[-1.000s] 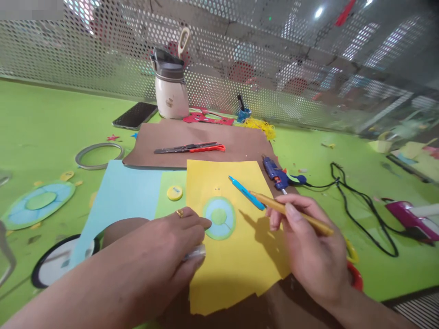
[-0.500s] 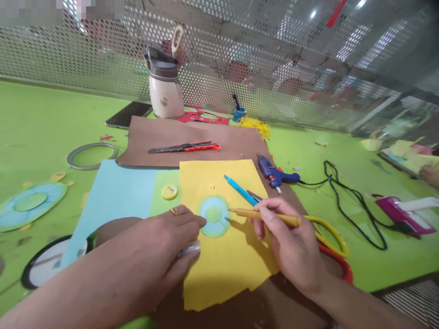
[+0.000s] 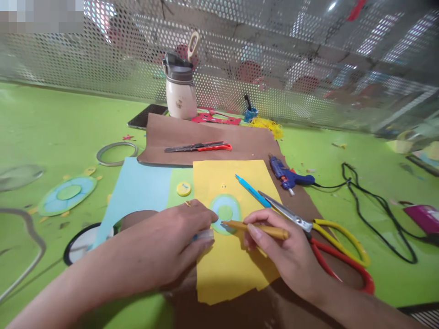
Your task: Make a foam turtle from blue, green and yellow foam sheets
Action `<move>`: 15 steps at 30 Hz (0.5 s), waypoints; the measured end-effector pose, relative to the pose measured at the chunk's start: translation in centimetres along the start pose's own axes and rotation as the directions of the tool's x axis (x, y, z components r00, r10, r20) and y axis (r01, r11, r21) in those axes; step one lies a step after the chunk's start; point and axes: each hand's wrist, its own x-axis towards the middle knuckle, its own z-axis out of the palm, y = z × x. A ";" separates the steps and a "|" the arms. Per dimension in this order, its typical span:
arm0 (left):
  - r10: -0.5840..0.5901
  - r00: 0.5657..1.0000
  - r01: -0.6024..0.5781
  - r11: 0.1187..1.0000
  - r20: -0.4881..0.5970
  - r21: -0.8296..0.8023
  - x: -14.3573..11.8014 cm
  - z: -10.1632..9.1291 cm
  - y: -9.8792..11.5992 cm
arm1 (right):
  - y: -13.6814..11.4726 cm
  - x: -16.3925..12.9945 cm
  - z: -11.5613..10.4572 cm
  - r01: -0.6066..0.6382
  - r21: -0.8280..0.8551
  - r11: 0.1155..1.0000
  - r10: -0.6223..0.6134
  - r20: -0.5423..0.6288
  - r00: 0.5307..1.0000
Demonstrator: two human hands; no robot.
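Observation:
My right hand (image 3: 281, 242) grips an orange-brown pen (image 3: 260, 229), its tip at the lower part of a small blue-and-green paper disc (image 3: 225, 212). The disc lies on a sheet of yellow paper (image 3: 236, 265), with a small yellow piece with two dots just above it. My left hand (image 3: 185, 233) rests over the paper's left side, a fingertip at the disc's left edge. Between its thumb and fingers is a small whitish, partly blue object (image 3: 205, 235), mostly hidden. A blue pen (image 3: 252, 189) and scissors (image 3: 338, 242) with yellow and red handles lie beside my right hand.
Brown sheets (image 3: 206, 130) lie behind and under the papers, with a red-handled cutter (image 3: 202, 146) on top. A blue glue gun (image 3: 288, 176) with a black cord is at right. At left are a larger paper turtle (image 3: 68, 192) and a tape ring (image 3: 116, 153). A bottle (image 3: 180, 91) stands behind.
The pen tip has moved from the disc's right edge to its lower middle. My view has turned left, so the scene sits further right and more of the scissors shows.

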 end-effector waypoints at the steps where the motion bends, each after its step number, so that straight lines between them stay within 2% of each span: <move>1: -0.023 0.999 0.024 0.999 0.046 -0.027 0.1 -0.3 0.1 | 0.0 0.0 0.0 -0.004 0.002 1.000 0.004 0.003 1.000; 4: -0.074 0.986 0.090 0.991 0.147 -0.099 0.2 -1.2 0.4 | -0.1 -0.1 0.0 -0.024 -0.006 1.000 0.024 0.017 1.000; 10: -0.099 0.988 0.113 0.986 0.117 -0.120 0.2 -1.3 0.3 | 0.0 -0.3 0.1 -0.019 -0.028 0.999 0.019 0.018 1.000; 15: -0.123 0.981 0.141 0.983 0.148 -0.115 0.2 -1.6 0.5 | 0.3 -0.1 0.3 -0.008 0.006 1.000 0.008 -0.012 1.000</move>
